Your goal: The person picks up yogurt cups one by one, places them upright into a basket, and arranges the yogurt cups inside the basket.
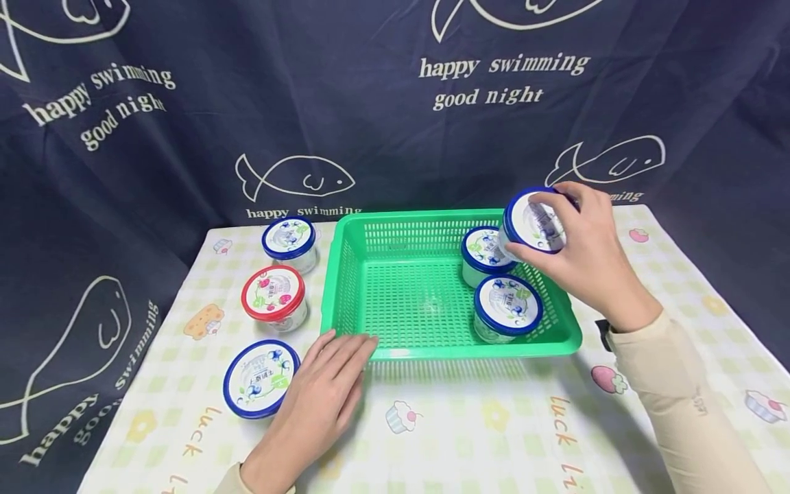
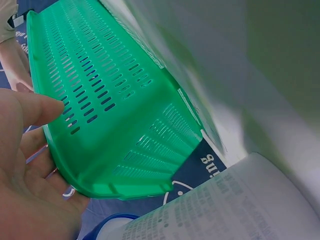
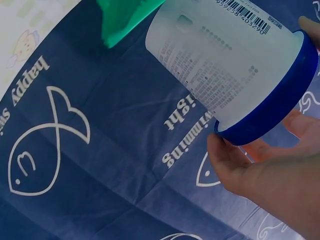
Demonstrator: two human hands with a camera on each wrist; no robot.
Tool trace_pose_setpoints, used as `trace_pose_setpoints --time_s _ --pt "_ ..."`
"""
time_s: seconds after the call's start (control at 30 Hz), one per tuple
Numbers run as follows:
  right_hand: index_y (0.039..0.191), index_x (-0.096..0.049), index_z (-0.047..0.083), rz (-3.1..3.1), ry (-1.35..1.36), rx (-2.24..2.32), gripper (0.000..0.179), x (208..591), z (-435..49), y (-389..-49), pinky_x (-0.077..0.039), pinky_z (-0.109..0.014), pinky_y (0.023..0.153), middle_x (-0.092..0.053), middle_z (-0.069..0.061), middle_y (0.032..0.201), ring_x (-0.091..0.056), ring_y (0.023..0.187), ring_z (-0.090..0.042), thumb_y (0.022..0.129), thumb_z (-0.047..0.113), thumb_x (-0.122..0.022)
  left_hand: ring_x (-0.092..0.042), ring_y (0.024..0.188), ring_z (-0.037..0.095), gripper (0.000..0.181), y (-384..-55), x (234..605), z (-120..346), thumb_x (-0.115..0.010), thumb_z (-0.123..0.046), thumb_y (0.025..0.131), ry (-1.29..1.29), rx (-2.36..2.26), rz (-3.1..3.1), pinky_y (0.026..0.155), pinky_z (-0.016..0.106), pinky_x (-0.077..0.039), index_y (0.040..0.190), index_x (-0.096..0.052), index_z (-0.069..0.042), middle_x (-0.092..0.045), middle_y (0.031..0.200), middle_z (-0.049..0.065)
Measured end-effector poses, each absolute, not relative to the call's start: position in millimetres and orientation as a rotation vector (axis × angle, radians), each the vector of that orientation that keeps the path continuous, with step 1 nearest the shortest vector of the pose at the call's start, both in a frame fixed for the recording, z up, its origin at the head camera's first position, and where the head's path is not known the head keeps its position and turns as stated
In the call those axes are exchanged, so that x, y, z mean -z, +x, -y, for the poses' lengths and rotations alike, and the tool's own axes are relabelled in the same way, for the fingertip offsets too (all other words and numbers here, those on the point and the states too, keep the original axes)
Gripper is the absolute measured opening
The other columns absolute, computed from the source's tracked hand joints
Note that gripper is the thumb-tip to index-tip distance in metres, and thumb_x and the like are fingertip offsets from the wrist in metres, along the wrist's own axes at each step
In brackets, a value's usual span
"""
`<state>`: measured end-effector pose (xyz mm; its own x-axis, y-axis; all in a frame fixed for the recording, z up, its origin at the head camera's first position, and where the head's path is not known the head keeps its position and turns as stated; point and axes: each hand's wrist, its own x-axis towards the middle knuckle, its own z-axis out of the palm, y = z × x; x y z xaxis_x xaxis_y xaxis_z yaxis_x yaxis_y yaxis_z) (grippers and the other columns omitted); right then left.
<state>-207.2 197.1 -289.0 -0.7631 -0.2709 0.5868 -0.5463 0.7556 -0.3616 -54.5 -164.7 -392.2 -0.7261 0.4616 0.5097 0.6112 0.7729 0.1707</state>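
My right hand grips a blue-lidded tub by its lid, raised over the back right part of the green basket. In the right wrist view the held tub is tilted, its printed side and barcode showing. Below it, two more blue-lidded tubs stand inside the basket at the right, a rear tub and a front tub. At the basket's front left corner my left hand holds the rim; the left wrist view shows the thumb against the outer wall and fingers over the edge.
Left of the basket, three tubs stand in a row: a blue-lidded tub at the back, a red-lidded tub, and a blue-lidded tub beside my left hand. A dark curtain hangs behind the checked tablecloth.
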Motion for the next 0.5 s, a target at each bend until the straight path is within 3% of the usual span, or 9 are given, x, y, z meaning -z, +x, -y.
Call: trace_pose_setpoints --time_s 0.27,0.5 --pt "0.123 -0.064 0.008 2.436 0.645 -0.723 0.067 290.7 -190.0 -207.7 -0.031 -0.062 0.1 -0.045 -0.024 0.138 -0.033 0.13 -0.041 0.065 0.029 -0.093 -0.055 0.125 0.026 0.046 -55.8 391.9 163.9 -0.05 -0.013 0.096 -0.81 0.449 2.518 0.118 0.046 -0.027 0.141 -0.054 -0.01 -0.061 0.134 0.006" --pt "0.123 -0.064 0.009 2.444 0.651 -0.733 0.067 291.5 -188.7 -209.1 -0.031 -0.062 0.1 -0.045 -0.023 0.139 -0.033 0.129 -0.041 0.066 0.029 -0.092 -0.055 0.125 0.026 0.042 -55.4 392.2 163.8 -0.037 -0.019 0.103 -0.808 0.47 2.499 0.118 0.048 -0.028 0.139 -0.056 -0.008 -0.061 0.134 0.008"
